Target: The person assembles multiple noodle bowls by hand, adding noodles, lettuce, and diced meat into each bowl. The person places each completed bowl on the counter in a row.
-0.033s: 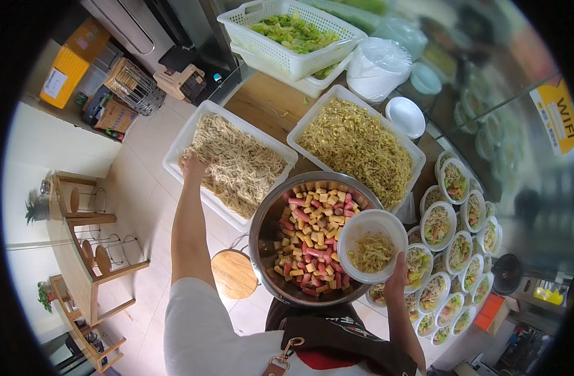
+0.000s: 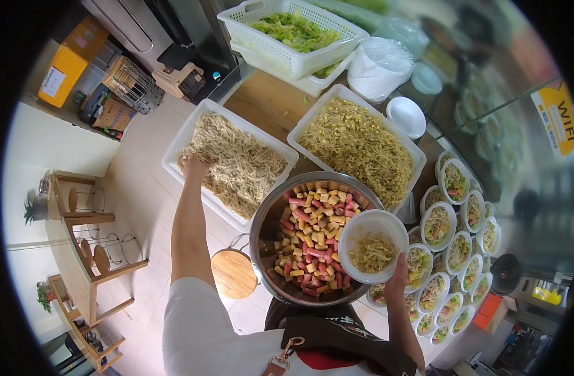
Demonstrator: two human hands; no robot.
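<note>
My left hand [image 2: 193, 167] reaches into the left end of a white tub [image 2: 174, 135] of pale noodles [image 2: 243, 160]. Its fingers are sunk among the strands and hidden. With my right hand [image 2: 397, 279] I grip the right edge of a white plastic bowl [image 2: 393, 233]. Some bean sprouts [image 2: 371, 252] lie in the bottom of this bowl. It is held over the right side of a large steel basin [image 2: 260, 250], which is filled with cut pink sausages and yellow-brown chunks [image 2: 312, 241].
A second white tub [image 2: 418, 164] holds bean sprouts. Behind it stand a white basket [image 2: 268, 50] of chopped lettuce, plastic-wrapped bowls [image 2: 377, 69] and a stack of bowls [image 2: 406, 117]. Several filled bowls [image 2: 438, 227] crowd the right. A wooden stool [image 2: 233, 274] stands below.
</note>
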